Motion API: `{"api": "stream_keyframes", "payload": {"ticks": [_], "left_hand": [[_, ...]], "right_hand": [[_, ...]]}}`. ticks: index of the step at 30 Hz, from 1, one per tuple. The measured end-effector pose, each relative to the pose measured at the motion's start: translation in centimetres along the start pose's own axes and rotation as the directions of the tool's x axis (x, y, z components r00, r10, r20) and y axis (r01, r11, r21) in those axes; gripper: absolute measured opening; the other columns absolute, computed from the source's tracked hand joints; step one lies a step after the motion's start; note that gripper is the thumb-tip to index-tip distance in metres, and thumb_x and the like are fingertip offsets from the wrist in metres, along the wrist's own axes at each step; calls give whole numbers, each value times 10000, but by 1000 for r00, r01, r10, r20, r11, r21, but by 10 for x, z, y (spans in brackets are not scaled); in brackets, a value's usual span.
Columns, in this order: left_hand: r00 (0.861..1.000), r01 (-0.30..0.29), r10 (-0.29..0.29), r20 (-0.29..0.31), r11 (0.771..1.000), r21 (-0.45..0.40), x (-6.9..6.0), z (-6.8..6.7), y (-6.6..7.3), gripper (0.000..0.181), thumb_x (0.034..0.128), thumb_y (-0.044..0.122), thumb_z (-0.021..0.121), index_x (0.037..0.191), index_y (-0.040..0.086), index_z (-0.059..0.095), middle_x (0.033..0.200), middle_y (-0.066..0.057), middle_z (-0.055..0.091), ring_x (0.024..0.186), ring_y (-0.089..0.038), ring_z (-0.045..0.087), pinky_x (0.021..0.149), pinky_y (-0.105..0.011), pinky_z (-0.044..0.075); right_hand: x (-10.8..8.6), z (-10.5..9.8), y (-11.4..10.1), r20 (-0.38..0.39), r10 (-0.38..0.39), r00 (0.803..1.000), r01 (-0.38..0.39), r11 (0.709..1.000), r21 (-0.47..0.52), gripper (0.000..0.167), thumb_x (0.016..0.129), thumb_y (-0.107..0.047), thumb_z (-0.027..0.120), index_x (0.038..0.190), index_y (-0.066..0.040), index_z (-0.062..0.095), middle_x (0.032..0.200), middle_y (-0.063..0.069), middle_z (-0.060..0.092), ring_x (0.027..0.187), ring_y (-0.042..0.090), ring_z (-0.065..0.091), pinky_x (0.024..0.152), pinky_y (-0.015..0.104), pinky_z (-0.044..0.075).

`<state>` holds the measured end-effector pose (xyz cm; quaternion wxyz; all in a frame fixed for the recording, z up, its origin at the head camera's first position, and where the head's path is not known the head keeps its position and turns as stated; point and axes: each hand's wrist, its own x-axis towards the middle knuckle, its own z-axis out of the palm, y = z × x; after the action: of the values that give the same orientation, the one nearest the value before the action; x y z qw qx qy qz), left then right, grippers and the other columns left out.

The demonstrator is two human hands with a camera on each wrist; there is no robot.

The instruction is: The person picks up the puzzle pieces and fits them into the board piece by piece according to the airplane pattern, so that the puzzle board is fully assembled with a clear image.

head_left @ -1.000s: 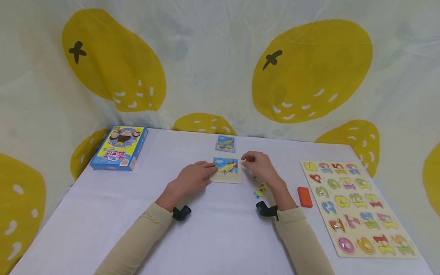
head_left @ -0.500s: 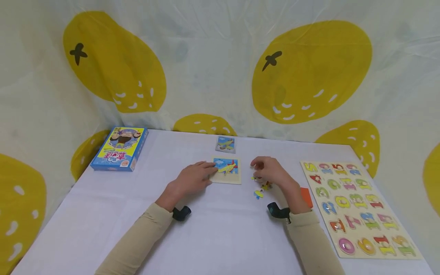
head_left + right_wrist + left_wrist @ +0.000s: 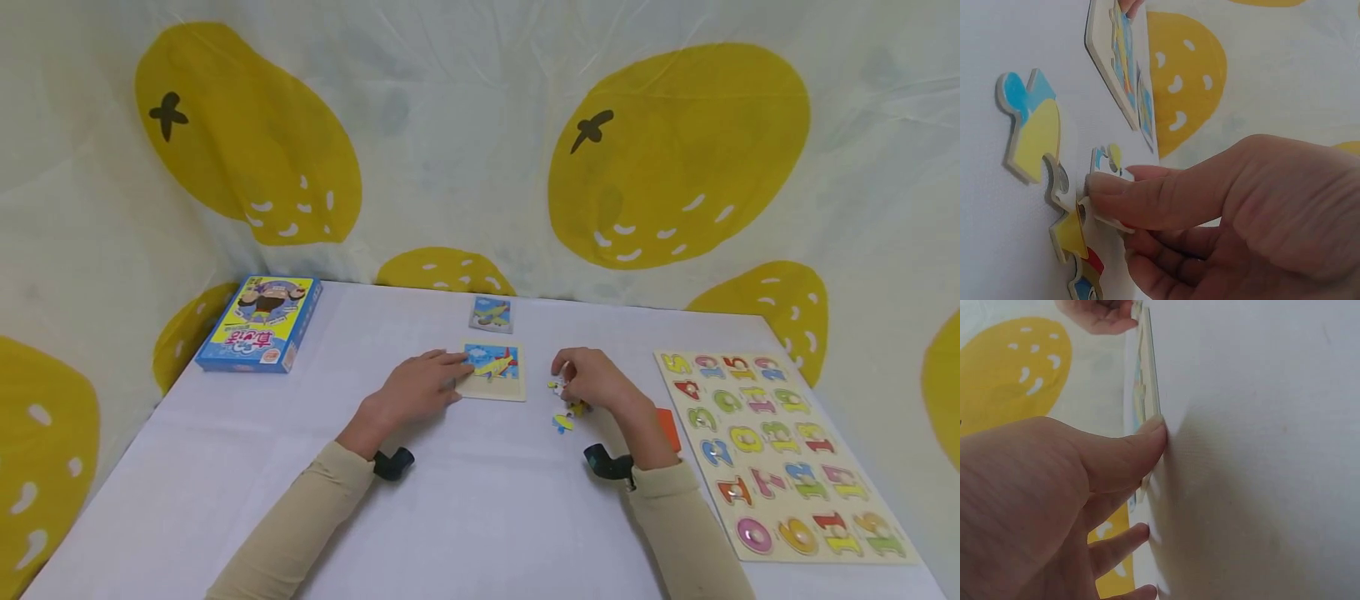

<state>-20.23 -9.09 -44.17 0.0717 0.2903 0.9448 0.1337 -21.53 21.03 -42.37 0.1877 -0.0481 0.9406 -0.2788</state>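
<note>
My left hand [image 3: 423, 386] rests at the left edge of a small wooden jigsaw board [image 3: 504, 389] with a partly filled airplane picture. The thumb touches the board's near edge in the left wrist view, and the other fingers lie fairly straight. Right of the board, my right hand [image 3: 600, 382] pinches a white, blue and yellow puzzle piece [image 3: 1105, 161] between thumb and fingers. Part of that piece is hidden by the thumb. Beside it on the table lie a blue and yellow piece [image 3: 1038, 134] and a few other pieces, among them a yellow one [image 3: 1071, 234].
Behind the board lies a small airplane picture card [image 3: 492, 315]. A blue boxed game [image 3: 258, 323] is at the back left. On the right are an orange block [image 3: 667, 428], partly behind the right wrist, and a wooden number board [image 3: 780, 454]. Patterned cloth hangs behind the table.
My right hand has moved right, away from the board's edge, then down to the loose pieces, where it now pinches one. The left hand has stayed at the board.
</note>
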Motion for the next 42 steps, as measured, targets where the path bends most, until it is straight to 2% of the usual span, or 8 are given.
{"api": "stream_keyframes", "payload": {"ticks": [7, 10, 13, 18, 25, 30, 37, 42], "left_hand": [[999, 33, -33, 19, 999, -2, -1, -1, 0, 520, 960, 300, 658, 1455, 209, 527, 1562, -3, 445, 1469, -312, 376, 1159, -530, 357], [998, 51, -50, 25, 999, -18, -1, -2, 2, 521, 957, 298, 661, 1454, 214, 528, 1563, 4, 445, 1475, -308, 367, 1166, -532, 345], [998, 61, -60, 30, 997, -38, -2, -4, 3, 525, 954, 289, 666, 1454, 214, 527, 1563, 4, 444, 1480, -308, 359, 1175, -535, 330], [998, 55, -54, 34, 998, -41, -2, -4, 3, 530, 952, 289, 668, 1457, 213, 524, 1561, -1, 447, 1478, -319, 359, 1175, -541, 326], [998, 62, -61, 36, 997, -41, 0, -2, 0, 526, 956, 313, 661, 1459, 240, 521, 1563, 32, 442, 1478, -311, 362, 1171, -543, 332], [997, 65, -64, 34, 997, -37, 1, -2, 0, 560, 953, 330, 665, 1476, 219, 498, 1553, 46, 456, 1476, -299, 369, 1168, -537, 340], [998, 59, -59, 18, 998, -12, 1, -3, -1, 578, 942, 328, 681, 1472, 181, 503, 1539, 32, 476, 1461, -300, 392, 1152, -530, 364], [999, 35, -35, 12, 999, -35, 0, -4, -2, 574, 938, 304, 690, 1464, 158, 512, 1534, 4, 484, 1455, -327, 396, 1142, -551, 368]], "right_hand": [[1, -1, -1, -21, -49, 999, 49, 999, 11, 171, 865, 9, 628, 972, -109, 691, 875, 94, 557, 730, 216, 549, 590, 281, 466], [1, -2, -3, -39, -65, 997, 66, 997, 27, 83, 893, -44, 641, 935, -107, 675, 869, 81, 582, 767, 218, 554, 584, 285, 476], [1, 0, -8, -48, -100, 994, 104, 991, 82, 4, 911, -99, 663, 914, -101, 663, 876, 63, 633, 806, 213, 569, 631, 286, 486], [1, 9, -23, -89, -181, 979, 195, 963, 188, 39, 898, -117, 706, 889, -91, 678, 866, 52, 676, 827, 204, 593, 751, 295, 489], [10, 34, -42, -173, -248, 953, 281, 938, 203, 59, 871, -97, 741, 847, -91, 688, 797, 41, 694, 752, 155, 621, 721, 287, 494], [17, 50, -47, -208, -243, 947, 282, 942, 184, 76, 868, -78, 740, 828, -80, 676, 762, 25, 680, 717, 127, 596, 682, 259, 488], [20, 61, -57, -277, -215, 936, 278, 937, 212, 71, 857, -65, 745, 825, -80, 683, 768, 36, 690, 722, 145, 597, 668, 253, 490], [26, 70, -64, -273, -234, 933, 288, 940, 180, 79, 858, -59, 740, 814, -92, 684, 737, 19, 676, 690, 133, 585, 643, 250, 482]]}}
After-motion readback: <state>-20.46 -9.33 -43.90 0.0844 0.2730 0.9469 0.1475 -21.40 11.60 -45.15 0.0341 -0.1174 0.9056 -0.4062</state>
